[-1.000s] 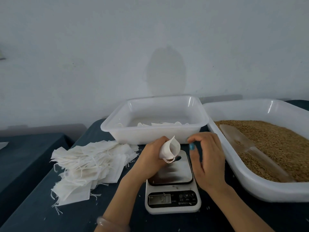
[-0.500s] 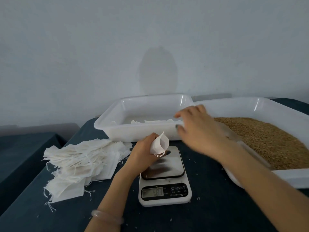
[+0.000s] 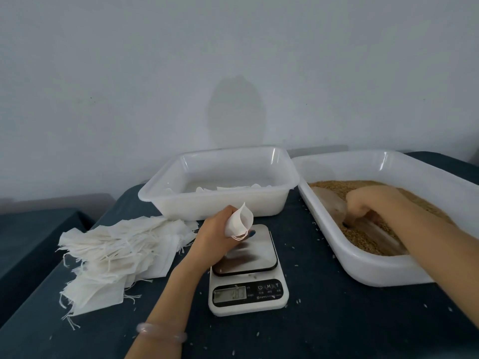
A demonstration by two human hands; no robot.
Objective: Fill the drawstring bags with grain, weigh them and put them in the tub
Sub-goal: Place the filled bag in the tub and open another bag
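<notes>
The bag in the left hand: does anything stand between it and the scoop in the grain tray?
Nothing visible does. The bag, gripped by the left hand above the scale, has only the grain tray's wall before it; the right hand grips the scoop inside.

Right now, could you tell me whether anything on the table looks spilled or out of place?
Yes: loose grains lie scattered on the cloth around the scale and beside the grain tub, evidently spilled. The pile of empty bags is untidy, strings tangled.
</notes>
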